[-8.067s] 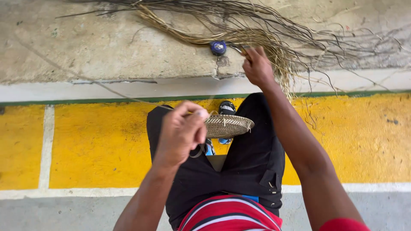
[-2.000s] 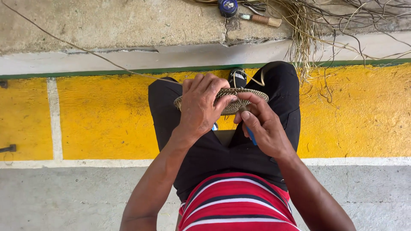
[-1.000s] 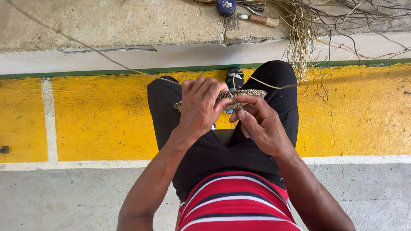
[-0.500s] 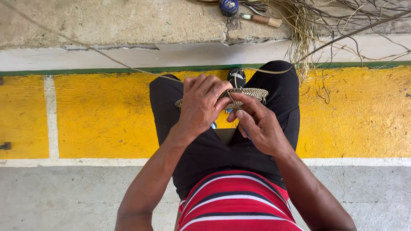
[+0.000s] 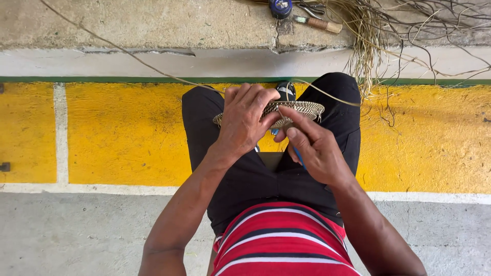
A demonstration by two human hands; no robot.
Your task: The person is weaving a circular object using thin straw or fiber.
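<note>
Woven disc: a flat, round piece of basketwork held edge-on above the knees, its long axis running left to right — this is the landmark for everything below.
Left hand: the left hand is clamped over the disc's left half, fingers curled across the top, thumb hidden under it.
Right hand: the right hand sits just below and to the right of the disc, index finger stretched up to touch its near rim; it looks to be pinching something thin and blue, though what exactly I cannot tell.
Nearer hand: the left covers the disc outright — the right only meets its edge.
Loose strand: a long pale fibre trails from the disc away to the upper left, and a second end pokes out past its right rim.
Beyond the disc: a heap of dried fibres on the concrete ledge, with a wooden-handled tool and a small dark blue round thing beside it.
Under the disc: black trousers, then a yellow painted floor band edged with white lines.
Nearest the camera: grey concrete and a red striped shirt.
</note>
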